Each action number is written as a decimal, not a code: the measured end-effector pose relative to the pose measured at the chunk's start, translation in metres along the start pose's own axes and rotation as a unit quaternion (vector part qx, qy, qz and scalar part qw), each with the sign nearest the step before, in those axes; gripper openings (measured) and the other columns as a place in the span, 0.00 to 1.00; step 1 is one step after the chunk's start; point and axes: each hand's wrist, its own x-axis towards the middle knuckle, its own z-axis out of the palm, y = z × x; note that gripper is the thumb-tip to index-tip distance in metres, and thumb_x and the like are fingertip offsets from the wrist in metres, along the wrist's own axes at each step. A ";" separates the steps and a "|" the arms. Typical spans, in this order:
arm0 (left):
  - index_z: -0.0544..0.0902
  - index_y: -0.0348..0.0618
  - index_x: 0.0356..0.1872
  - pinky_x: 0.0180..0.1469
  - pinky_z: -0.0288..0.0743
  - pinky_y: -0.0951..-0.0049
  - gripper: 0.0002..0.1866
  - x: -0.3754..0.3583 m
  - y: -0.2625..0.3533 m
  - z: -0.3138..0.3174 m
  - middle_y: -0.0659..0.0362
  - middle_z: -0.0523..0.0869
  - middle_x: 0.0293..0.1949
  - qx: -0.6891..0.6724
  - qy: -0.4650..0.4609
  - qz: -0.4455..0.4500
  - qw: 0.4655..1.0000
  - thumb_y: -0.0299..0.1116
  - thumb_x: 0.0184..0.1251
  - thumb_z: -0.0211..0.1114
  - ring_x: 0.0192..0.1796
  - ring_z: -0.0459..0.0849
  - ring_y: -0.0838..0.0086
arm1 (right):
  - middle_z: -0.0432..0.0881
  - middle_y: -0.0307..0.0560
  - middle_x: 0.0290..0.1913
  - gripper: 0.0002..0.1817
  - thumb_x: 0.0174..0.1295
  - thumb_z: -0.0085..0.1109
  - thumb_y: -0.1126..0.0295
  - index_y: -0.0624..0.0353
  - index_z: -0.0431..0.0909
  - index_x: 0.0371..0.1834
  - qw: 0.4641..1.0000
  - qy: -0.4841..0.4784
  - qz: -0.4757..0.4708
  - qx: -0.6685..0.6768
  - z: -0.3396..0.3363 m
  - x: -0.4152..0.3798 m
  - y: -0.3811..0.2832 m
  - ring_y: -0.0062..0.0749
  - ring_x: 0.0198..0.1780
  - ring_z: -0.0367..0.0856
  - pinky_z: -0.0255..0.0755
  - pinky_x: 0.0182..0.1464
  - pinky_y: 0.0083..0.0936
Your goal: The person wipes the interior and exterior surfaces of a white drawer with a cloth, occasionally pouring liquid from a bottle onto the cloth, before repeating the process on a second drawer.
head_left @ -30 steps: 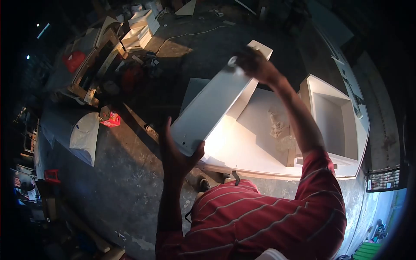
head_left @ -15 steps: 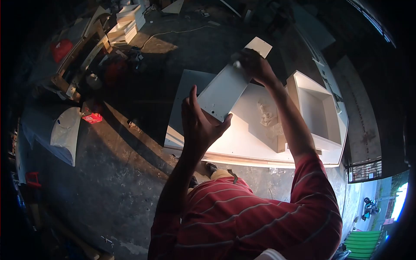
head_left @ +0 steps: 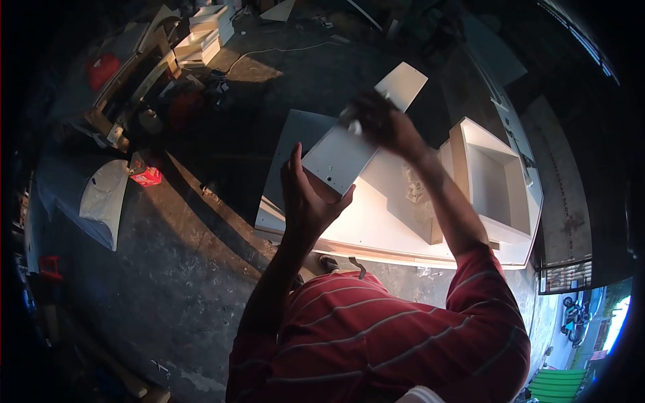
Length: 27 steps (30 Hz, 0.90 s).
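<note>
My left hand grips the near end of a long white panel, thumb on one edge and fingers on the other. Small dark holes show near that end. The panel slants up to the right above a white worktop. Over the panel's middle, my right hand is closed and smeared by motion, with something small and whitish at its fingers that I cannot make out. Crumpled pale material lies on the worktop under my right forearm.
An open white drawer box stands on the worktop's right side. Stacked white boxes sit on the floor at the upper left. A red box and a curved white piece are at the left. A cable crosses the floor.
My right hand has moved down along the panel toward my left hand, baring more of the far end. My left hand keeps its hold. The view has shifted slightly.
</note>
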 end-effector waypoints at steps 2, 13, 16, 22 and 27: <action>0.51 0.34 0.69 0.57 0.66 0.53 0.58 0.000 0.004 -0.002 0.41 0.67 0.54 0.029 0.011 0.017 0.999 0.39 0.37 0.79 0.55 0.70 0.50 | 0.77 0.45 0.57 0.15 0.56 0.61 0.67 0.49 0.82 0.48 0.995 -0.012 0.018 0.096 0.001 -0.003 -0.066 0.46 0.64 0.70 0.57 0.69 0.43; 0.51 0.36 0.69 0.59 0.66 0.54 0.58 -0.008 0.002 -0.008 0.42 0.65 0.59 0.065 -0.032 -0.023 0.997 0.44 0.37 0.79 0.57 0.70 0.54 | 0.82 0.43 0.47 0.12 0.55 0.59 0.69 0.52 0.82 0.43 0.996 0.023 0.081 0.015 -0.002 -0.021 0.089 0.35 0.51 0.79 0.71 0.57 0.34; 0.51 0.38 0.70 0.58 0.68 0.56 0.59 -0.009 -0.003 -0.013 0.44 0.66 0.58 0.113 -0.032 -0.010 0.993 0.42 0.35 0.79 0.55 0.72 0.57 | 0.79 0.45 0.53 0.17 0.55 0.58 0.68 0.50 0.81 0.49 0.994 0.028 -0.012 0.109 -0.012 -0.010 -0.010 0.40 0.59 0.74 0.65 0.65 0.39; 0.48 0.37 0.70 0.60 0.67 0.59 0.59 -0.014 -0.007 -0.019 0.48 0.68 0.55 0.069 -0.047 -0.046 0.995 0.44 0.37 0.78 0.56 0.72 0.59 | 0.79 0.48 0.52 0.14 0.60 0.56 0.69 0.51 0.80 0.49 0.987 0.039 0.092 0.125 -0.002 -0.025 0.111 0.41 0.55 0.77 0.70 0.61 0.33; 0.51 0.35 0.69 0.59 0.67 0.57 0.60 -0.017 -0.008 -0.022 0.47 0.65 0.57 0.097 -0.053 -0.050 0.993 0.51 0.36 0.78 0.59 0.70 0.57 | 0.81 0.41 0.49 0.12 0.57 0.57 0.63 0.50 0.81 0.43 0.992 0.032 0.074 -0.096 0.013 -0.027 0.225 0.38 0.50 0.78 0.67 0.58 0.35</action>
